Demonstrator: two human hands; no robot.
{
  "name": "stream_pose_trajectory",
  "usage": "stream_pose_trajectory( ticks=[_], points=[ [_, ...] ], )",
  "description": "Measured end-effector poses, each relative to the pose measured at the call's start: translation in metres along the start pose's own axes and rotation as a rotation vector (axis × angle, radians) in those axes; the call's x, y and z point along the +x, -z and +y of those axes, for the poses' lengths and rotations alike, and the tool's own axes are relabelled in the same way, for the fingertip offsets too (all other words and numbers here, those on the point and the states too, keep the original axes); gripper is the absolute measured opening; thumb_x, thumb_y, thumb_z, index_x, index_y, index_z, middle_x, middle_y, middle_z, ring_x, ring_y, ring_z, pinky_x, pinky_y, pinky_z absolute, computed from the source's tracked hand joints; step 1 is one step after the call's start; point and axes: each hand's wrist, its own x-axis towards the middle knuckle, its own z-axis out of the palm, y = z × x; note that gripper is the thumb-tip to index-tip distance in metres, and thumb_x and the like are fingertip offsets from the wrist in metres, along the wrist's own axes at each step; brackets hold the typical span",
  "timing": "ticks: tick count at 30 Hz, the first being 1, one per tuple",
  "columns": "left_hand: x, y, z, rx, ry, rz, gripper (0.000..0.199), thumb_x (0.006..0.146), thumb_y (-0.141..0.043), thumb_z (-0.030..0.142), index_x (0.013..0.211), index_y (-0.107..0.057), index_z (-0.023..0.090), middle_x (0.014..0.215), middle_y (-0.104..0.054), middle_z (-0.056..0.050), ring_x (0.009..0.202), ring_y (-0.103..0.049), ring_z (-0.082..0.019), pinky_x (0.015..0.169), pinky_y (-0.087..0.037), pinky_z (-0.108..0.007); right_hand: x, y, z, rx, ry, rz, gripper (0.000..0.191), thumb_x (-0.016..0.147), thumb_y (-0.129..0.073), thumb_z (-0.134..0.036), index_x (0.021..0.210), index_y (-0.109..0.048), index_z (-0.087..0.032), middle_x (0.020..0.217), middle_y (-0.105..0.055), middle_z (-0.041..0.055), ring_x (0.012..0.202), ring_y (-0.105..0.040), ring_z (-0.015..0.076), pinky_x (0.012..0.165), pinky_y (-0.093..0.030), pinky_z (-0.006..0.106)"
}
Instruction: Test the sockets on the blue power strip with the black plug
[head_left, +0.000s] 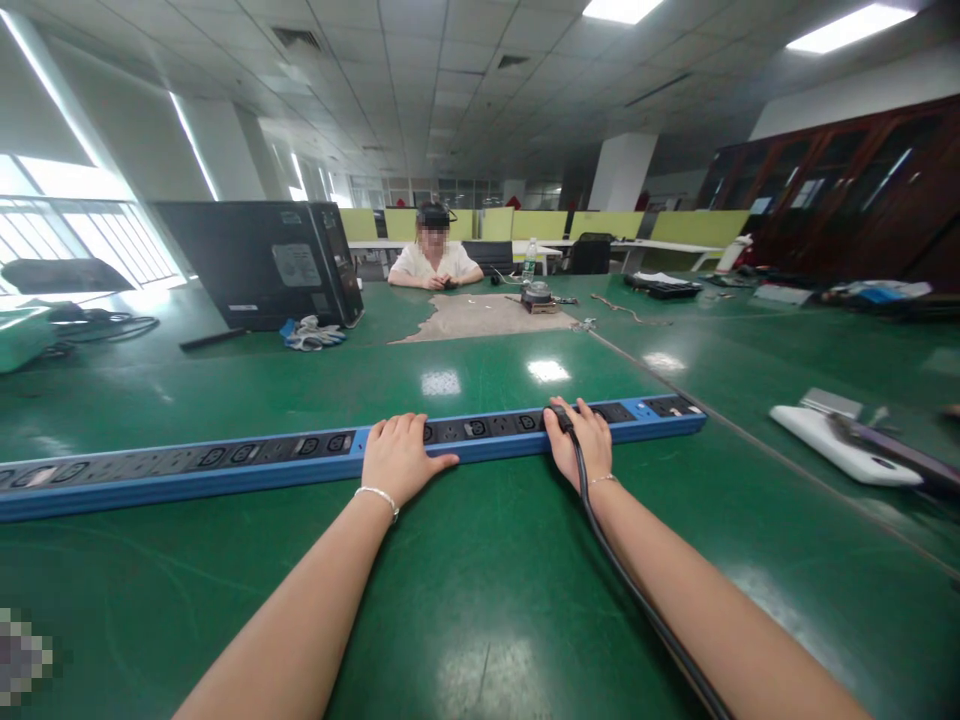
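Observation:
A long blue power strip with black sockets lies across the green table, running from the left edge to right of centre. My left hand holds the strip near its middle, fingers over the top and thumb stretched along the near side. Farther right, my right hand is closed around a black power plug at the strip's sockets. How far the plug sits in a socket is hidden by the fingers. From the plug, a black cable runs along my right forearm to the bottom edge.
Behind the strip stand a black computer case and crumpled gloves. Across the green table sits a person in white, near a bottle and a roll of tape. A white device lies at right.

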Motion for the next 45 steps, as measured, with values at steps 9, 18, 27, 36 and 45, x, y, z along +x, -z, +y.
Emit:
stream_pose_trajectory(
  ticks=[9, 18, 27, 36, 45],
  points=[
    [0.000, -0.002, -0.001, -0.014, -0.003, 0.013, 0.076, 0.065, -0.051, 0.071, 0.116, -0.051, 0.015, 0.117, -0.058, -0.014, 0.111, -0.049, -0.029, 0.097, -0.031, -0.042, -0.001, -0.005, -0.001, 0.052, -0.028, 0.039, 0.036, 0.084, -0.043, -0.043, 0.108, -0.063, -0.024, 0.109, -0.065, 0.0074, 0.113, -0.051, 0.0225, 0.101, -0.025, 0.046],
    [-0.001, -0.002, -0.001, -0.045, -0.016, 0.022, 0.074, 0.065, -0.052, 0.071, 0.115, -0.051, 0.016, 0.114, -0.058, -0.014, 0.110, -0.049, -0.030, 0.096, -0.031, -0.042, 0.009, 0.010, -0.019, 0.616, -0.221, 0.163, 0.046, 0.086, -0.032, -0.048, 0.102, -0.060, -0.015, 0.093, -0.069, 0.0087, 0.086, -0.062, 0.0190, 0.080, -0.045, 0.032],
    [0.000, 0.000, 0.001, -0.052, 0.013, 0.003, 0.070, 0.064, -0.057, 0.066, 0.114, -0.052, 0.018, 0.114, -0.059, -0.013, 0.110, -0.049, -0.029, 0.096, -0.031, -0.042, -0.009, 0.003, -0.077, 0.581, 0.003, -0.222, 0.035, 0.085, -0.041, -0.048, 0.098, -0.062, -0.024, 0.090, -0.069, 0.0007, 0.082, -0.062, 0.0162, 0.076, -0.045, 0.027],
    [-0.001, 0.001, 0.002, -0.064, -0.009, 0.030, 0.064, 0.067, -0.056, 0.063, 0.111, -0.053, 0.016, 0.111, -0.060, -0.013, 0.107, -0.051, -0.029, 0.095, -0.031, -0.041, -0.012, -0.012, -0.130, 0.314, 0.070, -0.291, 0.031, 0.089, -0.037, -0.043, 0.096, -0.061, -0.025, 0.081, -0.070, 0.0000, 0.080, -0.063, 0.0157, 0.078, -0.041, 0.027],
    [-0.001, 0.005, 0.004, -0.087, 0.016, 0.023, 0.038, 0.080, -0.045, 0.039, 0.109, -0.056, 0.016, 0.110, -0.061, -0.012, 0.104, -0.052, -0.027, 0.094, -0.030, -0.041, -0.024, -0.025, -0.149, 0.065, 0.187, -0.156, 0.030, 0.089, -0.036, -0.039, 0.096, -0.059, -0.021, 0.080, -0.069, 0.0057, 0.083, -0.062, 0.0190, 0.094, -0.029, 0.037]
  ],
)
